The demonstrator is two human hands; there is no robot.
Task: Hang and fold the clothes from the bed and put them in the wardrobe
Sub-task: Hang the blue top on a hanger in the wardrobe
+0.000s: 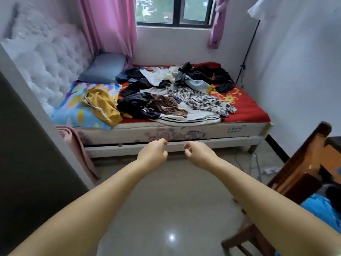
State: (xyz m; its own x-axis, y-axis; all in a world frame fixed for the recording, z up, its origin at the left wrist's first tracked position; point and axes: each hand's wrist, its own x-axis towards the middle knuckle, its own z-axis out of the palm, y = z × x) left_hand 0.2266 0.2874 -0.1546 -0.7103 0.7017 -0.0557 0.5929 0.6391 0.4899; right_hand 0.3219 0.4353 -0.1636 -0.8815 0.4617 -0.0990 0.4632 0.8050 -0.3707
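Observation:
A bed (245, 111) with a red cover stands under the window, heaped with loose clothes. A yellow garment (102, 104) lies at the left on a flowered pillow. A brown velvet piece (166, 106), a leopard-print garment (203, 100), a white striped top (195, 118) and dark clothes (208, 74) lie mixed across the middle and back. Both my arms reach forward over the floor, short of the bed's near edge. My left hand (153, 156) and my right hand (198, 154) are loosely curled, fingers closed, holding nothing. No wardrobe interior is in view.
A dark panel (27, 163) with a grey edge fills the left. A pink towel (77, 145) hangs by the bed's corner. A wooden chair (287, 180) with a blue cloth (321, 209) stands at the right. Cables lie on the tiled floor (166, 200) near the right wall.

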